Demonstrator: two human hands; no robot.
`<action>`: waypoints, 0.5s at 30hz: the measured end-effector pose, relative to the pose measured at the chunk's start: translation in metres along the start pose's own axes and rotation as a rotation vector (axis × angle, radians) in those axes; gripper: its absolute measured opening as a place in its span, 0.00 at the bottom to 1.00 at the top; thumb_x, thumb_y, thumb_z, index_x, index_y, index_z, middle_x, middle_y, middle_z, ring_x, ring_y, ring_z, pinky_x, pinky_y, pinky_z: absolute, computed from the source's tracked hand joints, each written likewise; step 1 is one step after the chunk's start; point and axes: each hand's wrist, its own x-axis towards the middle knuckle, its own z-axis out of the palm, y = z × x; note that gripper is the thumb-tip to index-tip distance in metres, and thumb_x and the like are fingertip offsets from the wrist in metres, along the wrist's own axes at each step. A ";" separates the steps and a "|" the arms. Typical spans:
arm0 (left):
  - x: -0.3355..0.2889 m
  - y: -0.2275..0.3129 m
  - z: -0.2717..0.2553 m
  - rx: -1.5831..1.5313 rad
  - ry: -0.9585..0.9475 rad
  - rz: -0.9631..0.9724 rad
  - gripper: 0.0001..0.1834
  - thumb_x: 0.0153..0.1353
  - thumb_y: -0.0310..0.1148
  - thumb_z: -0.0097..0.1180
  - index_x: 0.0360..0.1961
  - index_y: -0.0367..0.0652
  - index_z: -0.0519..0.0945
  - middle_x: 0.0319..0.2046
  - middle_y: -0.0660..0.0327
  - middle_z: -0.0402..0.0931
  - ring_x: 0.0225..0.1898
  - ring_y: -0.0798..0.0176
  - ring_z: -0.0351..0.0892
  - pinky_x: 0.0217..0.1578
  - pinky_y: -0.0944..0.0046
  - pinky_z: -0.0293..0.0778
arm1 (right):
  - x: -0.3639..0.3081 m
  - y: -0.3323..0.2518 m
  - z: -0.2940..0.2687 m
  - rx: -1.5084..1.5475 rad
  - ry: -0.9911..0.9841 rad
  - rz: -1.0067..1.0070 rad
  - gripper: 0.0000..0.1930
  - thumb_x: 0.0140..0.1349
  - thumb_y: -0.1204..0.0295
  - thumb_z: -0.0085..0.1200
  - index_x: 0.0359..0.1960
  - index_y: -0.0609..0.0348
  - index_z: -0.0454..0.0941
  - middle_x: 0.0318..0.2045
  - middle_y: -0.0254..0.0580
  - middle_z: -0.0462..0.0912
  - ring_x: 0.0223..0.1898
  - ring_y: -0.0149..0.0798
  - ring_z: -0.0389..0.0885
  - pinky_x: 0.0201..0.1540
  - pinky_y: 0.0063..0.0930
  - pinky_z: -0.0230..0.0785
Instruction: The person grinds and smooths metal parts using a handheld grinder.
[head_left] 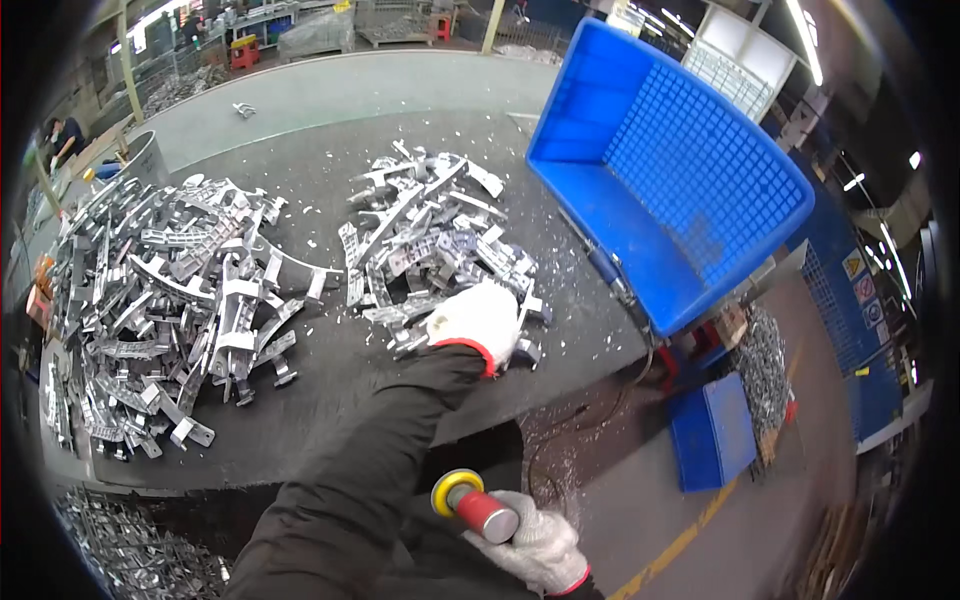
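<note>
My left hand (478, 318), in a white glove with a red cuff, reaches onto the near side of the smaller pile of silver metal brackets (430, 225). Its fingers point down among the parts and are hidden, so whether it grips one I cannot tell. Below the table's near edge, my right hand (540, 550), gloved the same way, is wrapped round a small handheld disc sander (485, 512). The sander has a red body, a silver end cap and a yellow-rimmed disc that faces up and left.
A larger heap of metal brackets (180, 300) covers the left of the dark table (330, 420). At the right edge a big blue crate (690, 180) lies tipped toward me. Past the near edge, a hose (535, 460) and a smaller blue bin (712, 435) are on the floor.
</note>
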 end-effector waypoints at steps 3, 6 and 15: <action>0.007 -0.006 0.017 0.013 0.094 -0.012 0.16 0.62 0.35 0.50 0.39 0.35 0.85 0.38 0.44 0.85 0.44 0.43 0.86 0.47 0.49 0.80 | -0.005 -0.003 -0.002 0.008 -0.005 -0.003 0.32 0.50 0.54 0.77 0.52 0.50 0.75 0.25 0.40 0.86 0.21 0.48 0.85 0.24 0.40 0.80; -0.008 -0.030 0.002 -0.193 0.262 0.210 0.16 0.64 0.34 0.54 0.48 0.35 0.83 0.39 0.43 0.85 0.41 0.45 0.86 0.41 0.50 0.81 | -0.014 0.012 -0.005 0.005 0.046 -0.025 0.33 0.50 0.52 0.76 0.53 0.50 0.73 0.27 0.41 0.86 0.21 0.50 0.86 0.26 0.42 0.80; -0.190 -0.107 -0.031 -1.589 0.164 -0.586 0.19 0.71 0.38 0.58 0.53 0.35 0.72 0.30 0.52 0.81 0.23 0.61 0.83 0.25 0.60 0.85 | 0.004 0.015 -0.012 -0.059 -0.160 0.112 0.35 0.48 0.52 0.77 0.54 0.53 0.76 0.31 0.42 0.88 0.30 0.48 0.89 0.35 0.40 0.82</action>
